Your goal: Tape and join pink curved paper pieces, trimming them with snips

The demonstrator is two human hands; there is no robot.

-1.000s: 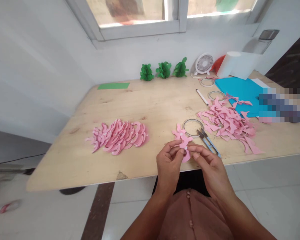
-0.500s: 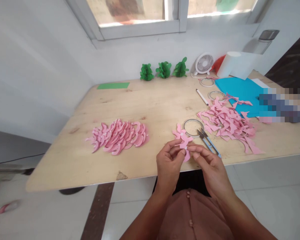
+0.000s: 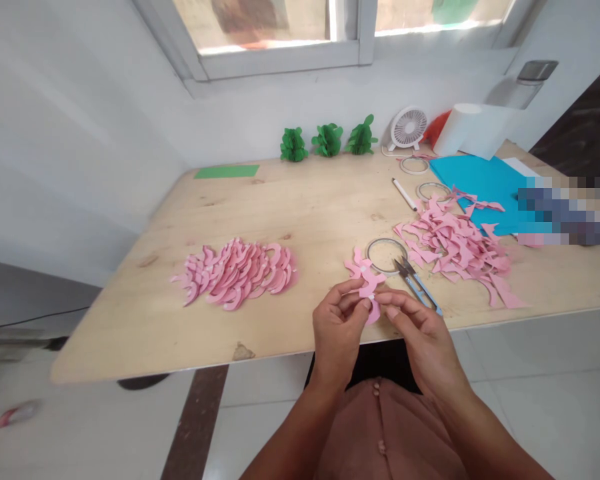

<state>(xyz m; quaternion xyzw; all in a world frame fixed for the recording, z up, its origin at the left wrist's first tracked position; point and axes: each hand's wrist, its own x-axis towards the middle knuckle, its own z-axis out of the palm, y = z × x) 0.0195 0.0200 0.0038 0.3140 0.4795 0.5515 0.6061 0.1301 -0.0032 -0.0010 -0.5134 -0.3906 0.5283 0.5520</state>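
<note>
In the head view, a curved pink paper cutout (image 3: 374, 312) with a small white spot is pinched between the thumb and fingers of my left hand (image 3: 339, 327). My right hand (image 3: 423, 330) has its fingertips together on the cutout's right edge, by the white spot. Just beyond my fingers lie more wavy pink paper pieces (image 3: 356, 263), partly covered by the held one. Blue-handled thread snips (image 3: 419, 287) rest beside my right hand, their blades against a ring-shaped roll of tape (image 3: 369, 252).
Left on the wooden table (image 3: 145, 320) is a heap of curved pink cutouts (image 3: 240, 273). Pink scraps (image 3: 455, 240) lie to the right, partly over blue sheets (image 3: 500, 200). A marker (image 3: 405, 195), three green paper figures (image 3: 327, 140) and a small fan (image 3: 409, 128) stand or lie farther back.
</note>
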